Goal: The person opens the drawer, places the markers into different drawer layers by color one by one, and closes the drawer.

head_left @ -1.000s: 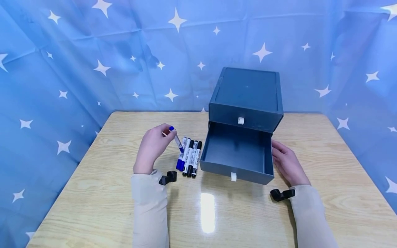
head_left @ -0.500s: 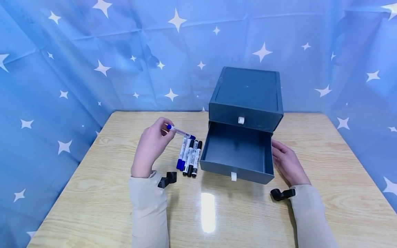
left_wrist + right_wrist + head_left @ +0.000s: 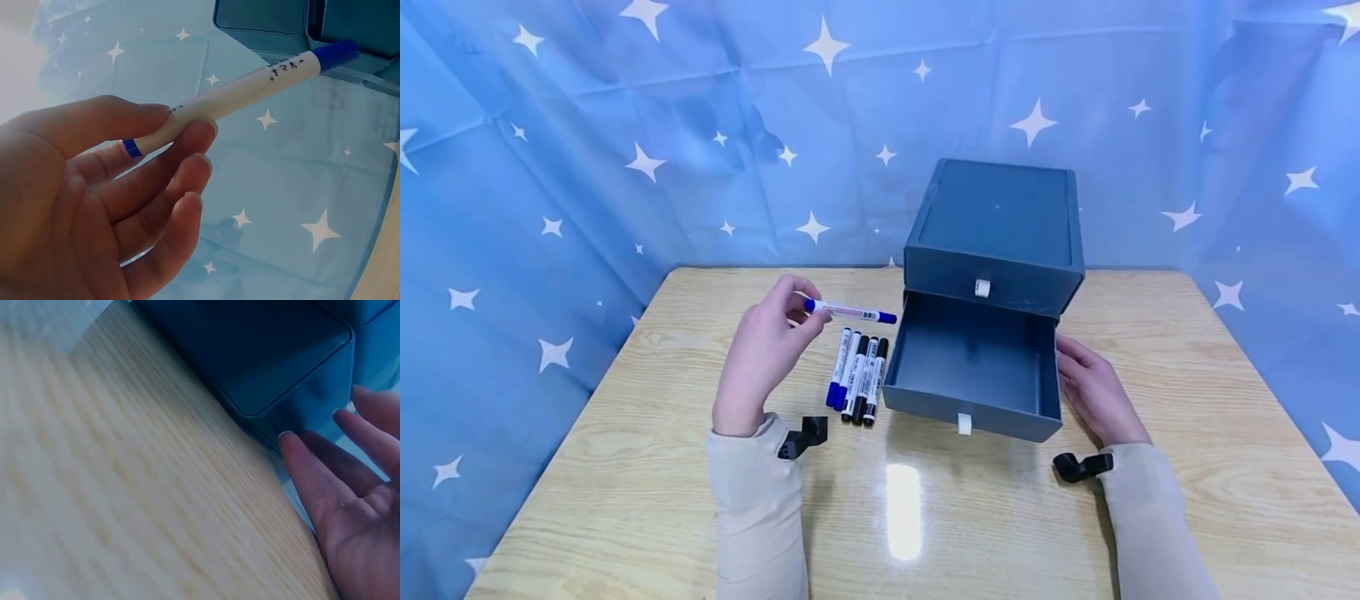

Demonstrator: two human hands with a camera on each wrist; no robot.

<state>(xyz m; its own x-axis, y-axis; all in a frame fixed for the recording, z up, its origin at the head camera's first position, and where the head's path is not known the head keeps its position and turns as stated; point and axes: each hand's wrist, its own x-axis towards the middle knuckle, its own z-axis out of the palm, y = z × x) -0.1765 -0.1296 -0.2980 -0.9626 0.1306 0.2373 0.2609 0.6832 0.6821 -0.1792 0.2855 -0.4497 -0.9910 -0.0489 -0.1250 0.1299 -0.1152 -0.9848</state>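
Between thumb and fingers, my left hand (image 3: 767, 342) pinches a blue-capped marker (image 3: 852, 312) by one end, above the table. The marker lies nearly level, its capped end toward the drawer unit (image 3: 996, 217). In the left wrist view the thumb presses the white barrel of the marker (image 3: 250, 87). Below it on the table, several markers (image 3: 859, 379) with blue or black caps lie side by side. My right hand (image 3: 1096, 392) is at the right side of the pulled-out lower drawer (image 3: 973, 358); in the right wrist view its fingers are extended near the drawer's corner.
The upper drawer (image 3: 992, 279) with a white pull tab is closed. The lower drawer's front juts out over the wooden table (image 3: 625, 467). A blue curtain (image 3: 737, 125) with white stars hangs behind and at the sides.
My left hand has lifted the blue-capped marker and turned it from steeply tilted to nearly level, its far end swinging up and right. The right hand stays by the drawer.
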